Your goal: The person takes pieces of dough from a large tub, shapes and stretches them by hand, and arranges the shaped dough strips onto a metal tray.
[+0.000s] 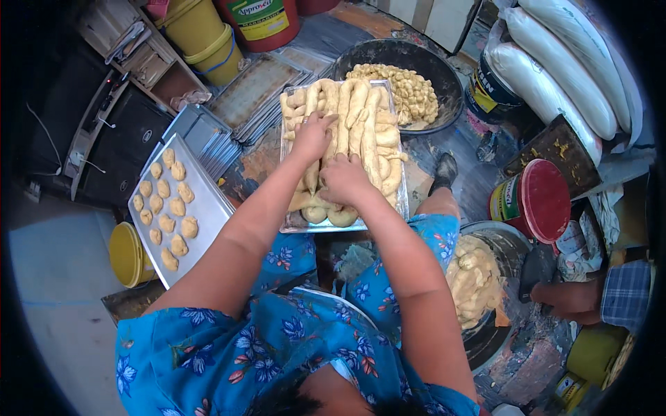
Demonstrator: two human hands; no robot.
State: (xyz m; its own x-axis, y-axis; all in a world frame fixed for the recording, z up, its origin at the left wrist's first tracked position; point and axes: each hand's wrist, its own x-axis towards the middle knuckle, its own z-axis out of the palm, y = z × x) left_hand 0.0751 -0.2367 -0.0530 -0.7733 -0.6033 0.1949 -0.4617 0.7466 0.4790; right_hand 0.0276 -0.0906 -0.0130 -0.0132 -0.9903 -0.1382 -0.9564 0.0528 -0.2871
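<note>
Dough ropes ran lengthwise from near to far, left hand farther along, right hand nearer; neither's grip could be told.

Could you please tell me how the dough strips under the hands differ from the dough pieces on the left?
The dough strips are long and packed together; the dough pieces are short, lumpy and mostly spaced apart. The left hand and right hand touch the strips, not the pieces. Both are pale yellowish.
</note>
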